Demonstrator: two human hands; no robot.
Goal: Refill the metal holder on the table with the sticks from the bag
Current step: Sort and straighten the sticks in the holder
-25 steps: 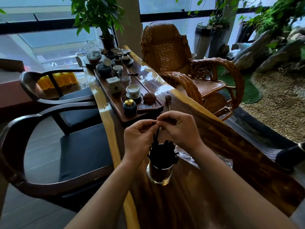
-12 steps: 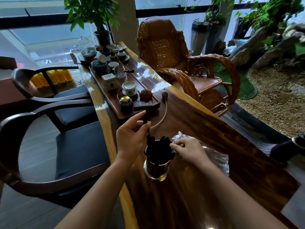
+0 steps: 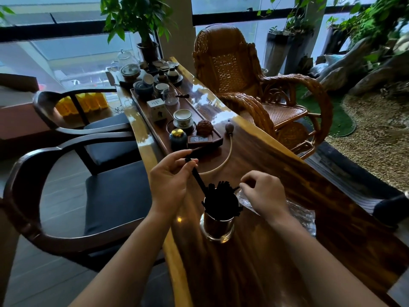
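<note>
A shiny metal holder point(image 3: 217, 227) stands upright on the wooden table point(image 3: 254, 262), packed with several black sticks point(image 3: 221, 201). My left hand point(image 3: 170, 180) pinches one black stick point(image 3: 198, 177) by its top end; the stick slants down into the holder. My right hand point(image 3: 263, 193) rests just right of the holder, over the clear plastic bag point(image 3: 301, 214), its fingertips pinching a thin black stick at the bag's mouth. The bag lies flat on the table, partly hidden by my right wrist.
A long tea tray point(image 3: 212, 149) with cups, jars and a small box lies beyond my hands. A curved tube with a bulb point(image 3: 229, 129) rests on the table. Dark chairs point(image 3: 66, 196) stand to the left, a wicker rocking chair point(image 3: 254, 96) to the right.
My hands have come apart: the right one dropped from above the holder to the bag, while the left kept a stick and lowered it into the holder.
</note>
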